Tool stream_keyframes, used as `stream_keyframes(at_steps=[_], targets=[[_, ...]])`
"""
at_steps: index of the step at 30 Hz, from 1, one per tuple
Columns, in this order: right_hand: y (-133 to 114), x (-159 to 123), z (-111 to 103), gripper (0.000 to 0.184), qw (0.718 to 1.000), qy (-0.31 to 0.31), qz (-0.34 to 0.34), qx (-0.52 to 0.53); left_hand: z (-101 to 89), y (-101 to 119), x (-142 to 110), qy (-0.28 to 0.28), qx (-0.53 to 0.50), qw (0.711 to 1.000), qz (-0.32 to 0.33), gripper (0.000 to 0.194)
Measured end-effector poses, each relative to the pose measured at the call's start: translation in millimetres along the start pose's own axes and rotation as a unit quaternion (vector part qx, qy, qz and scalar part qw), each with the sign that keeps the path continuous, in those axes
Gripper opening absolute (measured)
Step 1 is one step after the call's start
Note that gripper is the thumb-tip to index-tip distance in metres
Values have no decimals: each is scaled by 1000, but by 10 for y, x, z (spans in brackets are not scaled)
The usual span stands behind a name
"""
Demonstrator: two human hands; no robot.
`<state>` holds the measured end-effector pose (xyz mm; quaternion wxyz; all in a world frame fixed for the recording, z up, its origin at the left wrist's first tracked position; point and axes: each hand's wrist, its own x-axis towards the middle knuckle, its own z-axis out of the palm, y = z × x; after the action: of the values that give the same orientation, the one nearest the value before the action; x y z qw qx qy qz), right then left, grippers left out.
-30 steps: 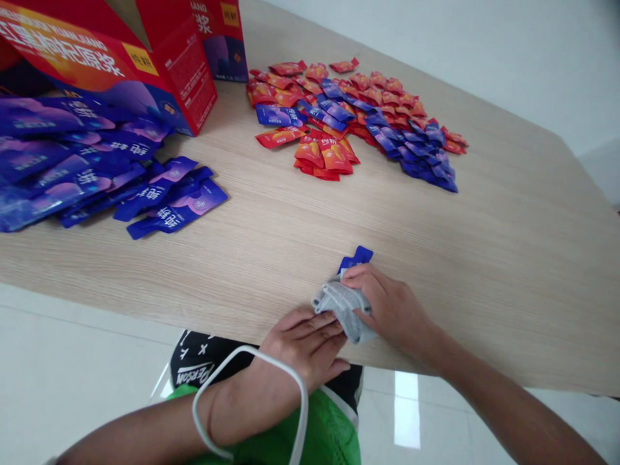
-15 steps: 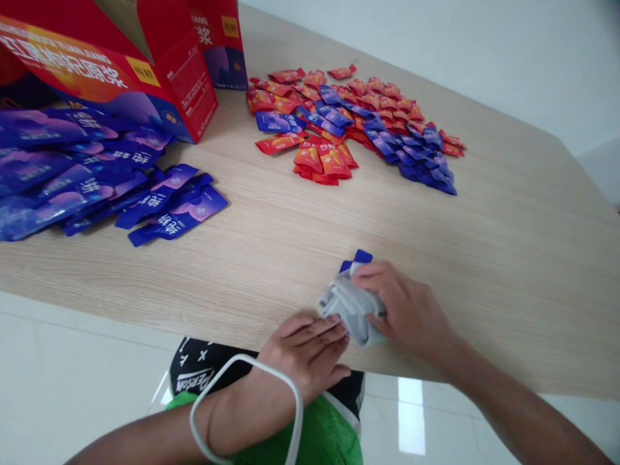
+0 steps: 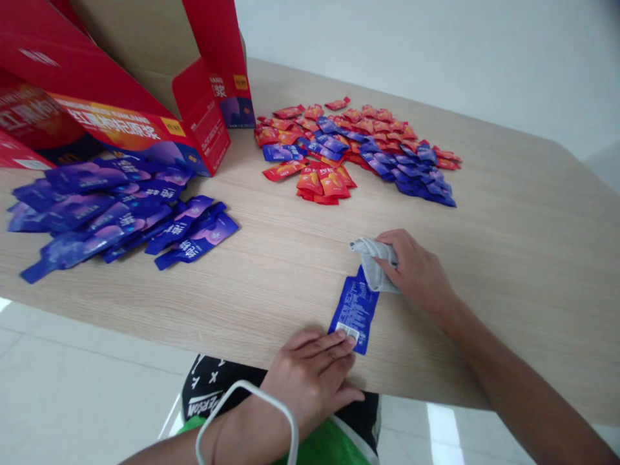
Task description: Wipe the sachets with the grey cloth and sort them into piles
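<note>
One blue pouch (image 3: 349, 310) lies flat on the wood-grain table (image 3: 523, 232), near the table's front edge, its printed side with small text and a white barcode label facing up. Its lower end is close to that edge. A stretch of pale tabletop spreads between it and the piles farther back, and a wider stretch runs off to the right, past the right forearm, toward the angled far corner. The pouch's narrow end points away from the person, leaning a little to the right; its long axis runs the same way, at a slant to the front edge.

The left hand (image 3: 312, 374) is laid out nearly flat, fingers close together and thumb apart, the fingertips on the pouch's near end by the barcode; the wrist is out past the table edge. The right hand (image 3: 419, 274) pinches a folded grey cloth (image 3: 375, 258) between thumb and fingers, and the cloth covers part of the narrow end.

Farther left is a heap of blue pouches (image 3: 116, 210), in front of an open red box (image 3: 210, 132). Beyond the tabletop stretch lie red sachets (image 3: 334, 182) mixed with blue sachets (image 3: 421, 174). A white loop (image 3: 274, 400) crosses above the left forearm.
</note>
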<state>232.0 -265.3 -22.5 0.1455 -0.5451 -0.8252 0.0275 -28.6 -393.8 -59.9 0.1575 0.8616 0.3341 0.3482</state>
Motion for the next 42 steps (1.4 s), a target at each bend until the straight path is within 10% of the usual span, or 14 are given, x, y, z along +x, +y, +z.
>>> stream_keyframes(at_steps=[5, 16, 22, 29, 34, 42], targets=[[165, -139, -36, 30, 993, 100, 47, 43, -141, 17, 262, -43, 14, 998, -36, 24], [537, -149, 60, 48, 983, 84, 129, 96, 212, 136, 625, -160, 204, 957, -130, 88], [691, -111, 115, 51, 982, 89, 127, 111, 125, 252, 765, -243, 293, 918, -110, 15], [842, -100, 190, 54, 981, 84, 111, 138, -195, 98, 644, -237, 289, 925, -71, 9], [858, -90, 243, 52, 975, 75, 110, 176, -790, -209, 497, -175, 299, 935, -83, 16], [904, -78, 428, 53, 972, 54, 111, 200, -2615, -1302, 220, -13, 423, 888, -183, 41]])
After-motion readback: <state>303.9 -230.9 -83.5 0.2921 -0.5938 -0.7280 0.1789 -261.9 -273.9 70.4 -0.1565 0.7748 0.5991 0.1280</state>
